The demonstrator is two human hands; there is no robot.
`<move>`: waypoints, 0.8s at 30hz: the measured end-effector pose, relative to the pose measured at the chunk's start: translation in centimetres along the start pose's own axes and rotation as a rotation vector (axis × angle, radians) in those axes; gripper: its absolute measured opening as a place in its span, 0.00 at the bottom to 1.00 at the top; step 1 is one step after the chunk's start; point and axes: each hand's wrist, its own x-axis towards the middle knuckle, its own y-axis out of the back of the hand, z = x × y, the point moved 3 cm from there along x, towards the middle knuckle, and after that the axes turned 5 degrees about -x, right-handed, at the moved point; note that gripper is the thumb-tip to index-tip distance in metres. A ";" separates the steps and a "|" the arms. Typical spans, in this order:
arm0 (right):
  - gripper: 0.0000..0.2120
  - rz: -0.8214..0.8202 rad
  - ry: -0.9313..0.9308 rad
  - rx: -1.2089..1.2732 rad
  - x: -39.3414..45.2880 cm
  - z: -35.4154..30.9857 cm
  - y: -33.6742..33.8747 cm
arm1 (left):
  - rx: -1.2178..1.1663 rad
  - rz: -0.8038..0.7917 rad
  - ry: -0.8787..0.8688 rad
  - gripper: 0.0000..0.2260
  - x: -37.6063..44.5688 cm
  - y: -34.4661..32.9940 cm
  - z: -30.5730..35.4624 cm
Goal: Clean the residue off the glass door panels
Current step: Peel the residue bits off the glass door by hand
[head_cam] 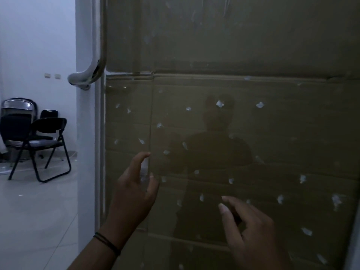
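So the glass door panel (233, 133) fills most of the view, center to right, with brown cardboard (292, 45) showing behind it. It's dotted all over with little white bits of residue (219, 103), mostly across the lower half, with fainter smears up top. You can see a dim reflection of a person in the glass too.

Both hands are up in front of the lower part of the panel. The left hand (136, 190) is raised with fingers loosely spread and slightly bent, index fingertip right by a whitish patch near the panel's left edge; can't tell if it's actually touching the glass. It's holding nothing. There's a thin dark band (107, 243) on that wrist, forearm coming up from the bottom left.

The right hand (251, 228) is lower, fingers relaxed and a bit curved, pointing up-left toward the glass, also holding nothing.

Left of the panel there's a chrome door handle (87, 75), then a white wall, and folding chairs (33, 137) back on the tiled floor (29, 211).
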 end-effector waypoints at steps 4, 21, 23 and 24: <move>0.10 -0.013 -0.026 0.024 -0.5 1.4 1.0 | -0.043 -0.010 0.012 0.27 -1.1 -1.5 0.8; 0.06 -0.026 -0.088 -0.069 -1.4 4.0 3.2 | -0.055 -0.021 -0.002 0.24 -2.8 -3.8 5.6; 0.06 -0.032 -0.095 -0.061 -1.4 3.9 3.3 | -0.064 -0.033 0.004 0.23 -3.0 -3.8 5.8; 0.06 -0.029 -0.095 -0.059 -1.5 3.9 3.3 | -0.070 -0.032 0.007 0.23 -3.1 -3.8 5.9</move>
